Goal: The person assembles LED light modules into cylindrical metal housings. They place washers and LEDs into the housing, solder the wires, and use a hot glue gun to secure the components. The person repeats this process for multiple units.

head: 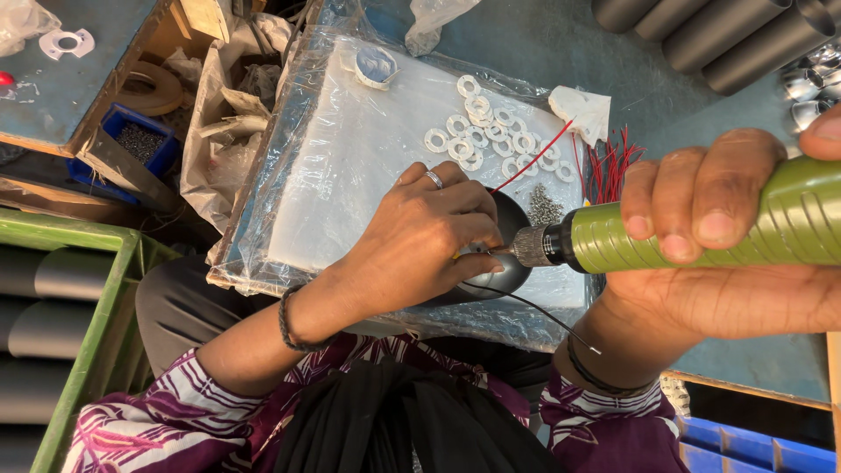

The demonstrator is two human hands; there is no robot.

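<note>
We log the left hand (420, 241) at frame centre, fingers curled down over a dark round shell (506, 254), pinning it to the plastic-wrapped pad (342, 166) so that it cannot turn under the tool. The right hand (727, 236), at the right of the frame, is wrapped fully round a green driver (701, 232); the driver lies nearly level, its metal tip (526, 246) at the shell's edge, just beside the left fingertips. We judge the low angle lets the tip reach the side of the shell.

A red wire (530, 158) and a black wire (526, 302) run out from the shell. White washers (486, 131) lie scattered on the pad above centre, and small screws (545, 207) sit heaped just above the tip, both within short reach. Grey tubes (718, 31) lie on the worktop (561, 44) at upper right.
</note>
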